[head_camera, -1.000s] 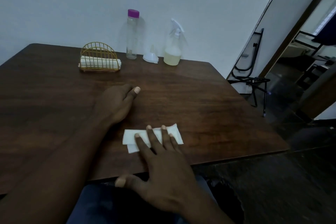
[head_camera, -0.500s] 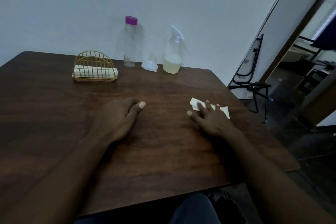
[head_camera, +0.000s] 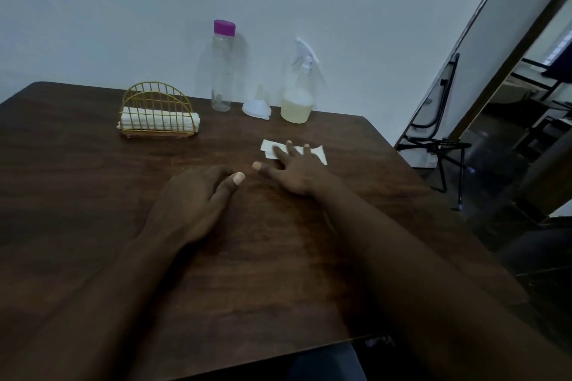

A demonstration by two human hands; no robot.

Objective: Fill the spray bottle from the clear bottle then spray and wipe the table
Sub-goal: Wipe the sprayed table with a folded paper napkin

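White tissue (head_camera: 318, 153) lies flat under the right hand's fingers (head_camera: 289, 150), which are spread and pressed palm-down on it; its left end and right end stick out on either side of them. The right hand (head_camera: 298, 172) has its thumb stretched out to the left on bare wood. Just beside that thumb sits the left hand (head_camera: 193, 202), flat on the dark wooden table (head_camera: 77, 195), fingers together and loosely curled, gripping nothing, thumbnail up.

Out from the fingers now: beyond the tissue, near the table's far edge, the spray bottle (head_camera: 298, 93) stands upright with pale yellowish liquid in its lower part. Just left of it rests a small white funnel (head_camera: 256, 107), then the clear bottle (head_camera: 223, 68) with its purple cap on, looking almost empty. Further left along that far edge stands a gold wire holder (head_camera: 158, 113) with folded white napkins (head_camera: 159, 120) inside.

The tissue sits in the far right part of the table, nearer the far edge than the near one, with a strip of bare wood between it and the right edge. Wide open wood runs left and toward the near edge. A folded black chair (head_camera: 439, 120) leans by the wall past the right edge.
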